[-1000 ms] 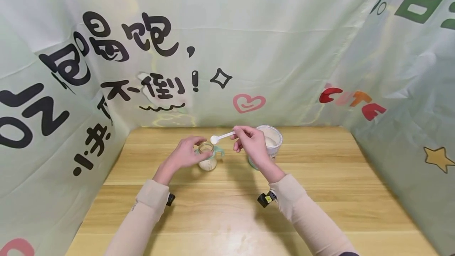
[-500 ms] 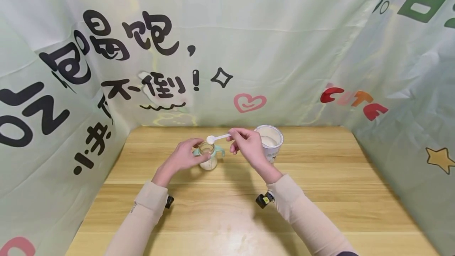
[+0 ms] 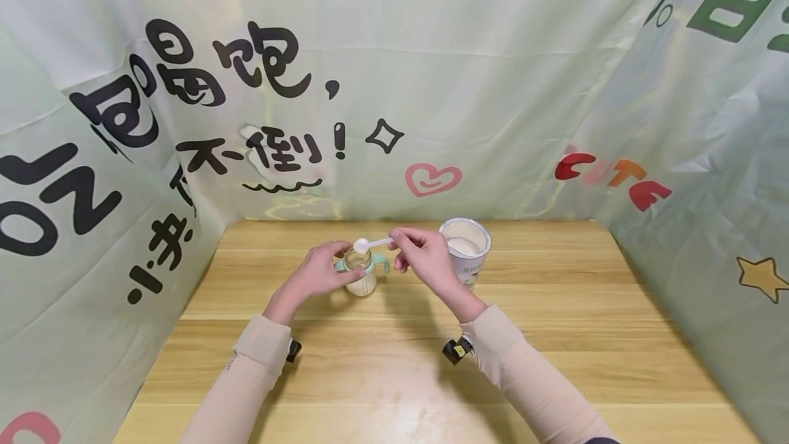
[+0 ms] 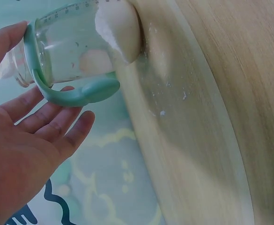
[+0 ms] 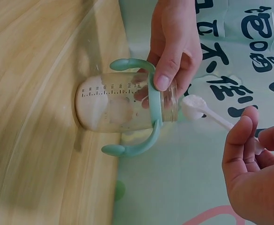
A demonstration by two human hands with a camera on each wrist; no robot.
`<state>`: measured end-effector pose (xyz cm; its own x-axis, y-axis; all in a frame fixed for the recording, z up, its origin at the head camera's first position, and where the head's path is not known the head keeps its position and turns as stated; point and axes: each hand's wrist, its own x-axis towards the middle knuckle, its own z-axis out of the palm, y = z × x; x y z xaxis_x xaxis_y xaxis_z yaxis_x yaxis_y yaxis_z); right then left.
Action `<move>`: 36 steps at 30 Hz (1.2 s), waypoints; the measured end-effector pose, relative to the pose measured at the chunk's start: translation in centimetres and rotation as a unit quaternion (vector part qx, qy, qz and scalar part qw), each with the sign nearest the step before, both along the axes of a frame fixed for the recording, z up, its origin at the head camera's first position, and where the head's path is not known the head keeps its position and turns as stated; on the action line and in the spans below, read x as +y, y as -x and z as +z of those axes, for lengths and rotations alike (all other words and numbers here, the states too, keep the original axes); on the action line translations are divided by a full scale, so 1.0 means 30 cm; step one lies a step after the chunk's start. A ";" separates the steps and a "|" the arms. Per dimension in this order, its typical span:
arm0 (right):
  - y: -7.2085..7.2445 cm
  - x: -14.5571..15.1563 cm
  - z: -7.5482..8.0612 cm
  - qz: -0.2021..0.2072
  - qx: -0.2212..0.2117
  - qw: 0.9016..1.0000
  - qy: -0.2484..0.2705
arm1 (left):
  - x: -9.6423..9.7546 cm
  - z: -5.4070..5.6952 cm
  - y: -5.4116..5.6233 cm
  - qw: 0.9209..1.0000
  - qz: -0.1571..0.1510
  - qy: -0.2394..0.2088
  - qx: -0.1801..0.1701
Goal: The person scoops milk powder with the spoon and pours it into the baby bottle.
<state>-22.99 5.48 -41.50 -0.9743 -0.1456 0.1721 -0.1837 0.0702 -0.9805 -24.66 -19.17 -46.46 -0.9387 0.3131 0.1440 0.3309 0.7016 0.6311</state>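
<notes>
A clear baby bottle (image 3: 362,286) with a mint-green two-handled ring (image 5: 154,101) stands uncapped on the table, white powder (image 5: 92,105) in its bottom. My left hand (image 3: 318,270) holds it near the neck, thumb on one side and fingers on the other. Between thumb and fingertips, my right hand (image 3: 428,260) pinches the handle of a white measuring scoop (image 3: 362,246). Powder fills the scoop's bowl (image 5: 193,107), which is right at the bottle's open mouth. Just behind my right wrist is an open tub (image 3: 473,268) of white powder.
Small specks of spilled powder (image 4: 162,113) lie on the wooden table (image 3: 345,375) near the bottle's base. A printed cloth backdrop (image 3: 505,101) rises along the table's back edge and both sides.
My right hand has moved left and slightly down, bringing the full scoop from beside the bottle's rim to over its mouth. The left hand has kept its hold on the bottle.
</notes>
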 end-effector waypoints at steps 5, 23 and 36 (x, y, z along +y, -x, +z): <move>-0.005 0.003 -0.005 0.009 0.010 1.000 -0.022 | 0.000 -0.004 0.002 1.000 -0.001 0.001 -0.003; -0.012 0.001 -0.013 0.025 0.027 0.998 -0.048 | 0.003 -0.005 0.003 1.000 0.001 -0.008 -0.017; -0.013 0.007 -0.027 0.031 0.022 0.998 -0.054 | 0.002 -0.008 0.003 1.000 -0.003 -0.002 -0.005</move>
<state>-22.61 5.67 -42.32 -0.9545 -0.2250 0.1955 -0.2345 0.1620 -0.9585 -24.75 -19.12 -46.69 -0.9385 0.3178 0.1352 0.3279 0.6972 0.6375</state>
